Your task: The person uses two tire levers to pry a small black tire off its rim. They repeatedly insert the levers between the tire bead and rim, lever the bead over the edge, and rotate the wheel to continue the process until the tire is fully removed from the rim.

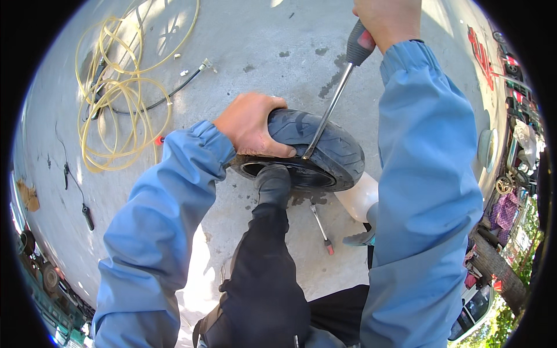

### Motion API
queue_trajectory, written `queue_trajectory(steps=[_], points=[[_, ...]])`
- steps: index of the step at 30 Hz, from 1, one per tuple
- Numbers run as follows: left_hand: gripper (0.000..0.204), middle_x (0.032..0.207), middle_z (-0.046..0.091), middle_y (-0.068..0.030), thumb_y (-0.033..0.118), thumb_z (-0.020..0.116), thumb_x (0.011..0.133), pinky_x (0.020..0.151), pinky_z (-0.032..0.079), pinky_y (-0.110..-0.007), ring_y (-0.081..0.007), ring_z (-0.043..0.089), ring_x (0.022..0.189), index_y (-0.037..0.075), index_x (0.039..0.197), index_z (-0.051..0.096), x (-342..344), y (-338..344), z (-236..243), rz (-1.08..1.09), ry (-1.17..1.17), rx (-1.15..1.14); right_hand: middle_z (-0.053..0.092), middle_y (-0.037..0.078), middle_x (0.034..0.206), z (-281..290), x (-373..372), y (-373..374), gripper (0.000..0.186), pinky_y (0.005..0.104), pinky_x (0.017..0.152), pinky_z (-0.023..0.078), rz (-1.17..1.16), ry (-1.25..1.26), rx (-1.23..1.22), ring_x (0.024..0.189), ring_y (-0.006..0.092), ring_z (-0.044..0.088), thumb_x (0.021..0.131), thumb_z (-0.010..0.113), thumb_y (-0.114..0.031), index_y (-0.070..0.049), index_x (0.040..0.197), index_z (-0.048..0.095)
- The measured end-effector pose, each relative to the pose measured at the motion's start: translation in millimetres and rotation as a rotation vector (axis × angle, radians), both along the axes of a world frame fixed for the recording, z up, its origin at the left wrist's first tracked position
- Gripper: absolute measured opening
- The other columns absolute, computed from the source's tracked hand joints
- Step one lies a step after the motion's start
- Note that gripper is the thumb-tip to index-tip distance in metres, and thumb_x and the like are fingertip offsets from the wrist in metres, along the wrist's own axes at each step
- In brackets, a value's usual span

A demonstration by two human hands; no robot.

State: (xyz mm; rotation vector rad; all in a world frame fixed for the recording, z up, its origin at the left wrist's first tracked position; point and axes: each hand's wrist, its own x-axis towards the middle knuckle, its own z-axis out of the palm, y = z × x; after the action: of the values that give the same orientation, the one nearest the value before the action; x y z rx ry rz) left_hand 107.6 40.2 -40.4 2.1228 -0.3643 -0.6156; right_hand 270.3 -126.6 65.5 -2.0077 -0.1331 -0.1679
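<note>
**A:** Where is the tyre, and who has hold of it?

**B:** The black tyre (316,145) lies on its side on the concrete floor (255,40), about the middle of the view. The left hand (250,124) is spread wide over its near-left sidewall, palm down, thumb along the edge next to the rim (290,174). A dark shoe (272,182) presses on the rim from the lower side, with the black trouser leg (261,272) running down to the bottom edge.

**B:** The right hand (386,20) is up at the top edge, closed in a fist around the dark handle of a long metal lever (331,110). The shaft slants down and left, and its tip sits at the tyre's bead, just beside the left thumb.

**A:** Any containers about?

**B:** One pale, rounded vessel (360,197) shows just beside the tyre's right side, partly hidden by the right sleeve (423,174). I cannot tell what it holds, or whether it is open.

**A:** What else lies on the floor?

**B:** A small screwdriver (321,227) with a red tip lies just below the tyre, near the shoe. Well apart, toward the upper left, a loose coil of yellow hose (116,104) lies tangled with a black hose (168,95) ending in a metal fitting. A dark damp stain marks the concrete above the tyre.
</note>
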Motion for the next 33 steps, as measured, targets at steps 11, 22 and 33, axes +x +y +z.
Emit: queue_trajectory(steps=[11, 22, 33], points=[[0.095, 0.113, 0.071, -0.0242, 0.055, 0.093, 0.064, 0.097, 0.054, -0.043, -0.0374, 0.07, 0.107, -0.005, 0.131, 0.063, 2.5, 12.4, 14.6, -0.107, 0.212, -0.012, 0.049, 0.004, 0.049, 64.7, -49.5, 11.4, 0.052, 0.0355, 0.027, 0.034, 0.17, 0.086, 0.13, 0.029, 0.0191, 0.048, 0.104, 0.063, -0.034, -0.001, 0.064, 0.057], [0.057, 0.091, 0.074, -0.024, 0.054, 0.061, 0.097, 0.079, 0.053, -0.05, -0.0405, 0.071, 0.088, -0.001, 0.103, 0.075, 22.4, -51.8, 44.9, -0.053, 0.043, -0.087, 0.064, 0.015, 0.059, 104.1, -63.3, 12.6, 0.048, 0.038, 0.039, 0.048, 0.203, 0.176, -0.099, 0.037, 0.0267, 0.061, 0.104, 0.061, -0.037, 0.003, 0.08, 0.069], [0.05, 0.101, 0.071, -0.0257, 0.038, 0.061, 0.087, 0.082, 0.053, -0.045, -0.0382, 0.068, 0.092, -0.003, 0.114, 0.07, 22.2, -52.5, 30.1, -0.157, 0.038, -0.008, 0.072, 0.015, 0.102, 67.2, -310.2, -54.5, 0.017, 0.0325, 0.076, 0.056, 0.032, -0.028, 0.207, 0.092, 0.0224, 0.07, 0.095, 0.074, -0.004, 0.004, 0.109, 0.069]])
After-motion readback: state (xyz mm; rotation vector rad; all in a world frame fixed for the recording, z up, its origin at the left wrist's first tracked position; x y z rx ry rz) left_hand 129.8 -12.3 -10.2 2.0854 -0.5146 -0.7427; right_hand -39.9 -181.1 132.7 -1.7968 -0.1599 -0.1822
